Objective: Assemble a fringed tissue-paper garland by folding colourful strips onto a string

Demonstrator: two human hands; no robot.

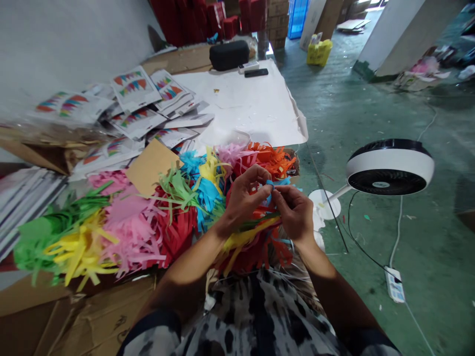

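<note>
My left hand (243,195) and my right hand (295,210) meet in front of me, both pinched on a small blue paper tassel piece (270,184) held between their fingertips. Beneath the hands hang more fringed paper strips (252,247) in red, yellow, orange and blue, over my lap. To the left lies a heap of coloured paper tassels (122,217): green, yellow, pink, red, blue and orange.
Printed packaging cards (137,104) are piled at the back left beside a white sheet (252,104) with a black case (229,54). A floor fan (389,168) stands to the right on the green floor, with a power strip (394,284). Cardboard (85,316) lies at lower left.
</note>
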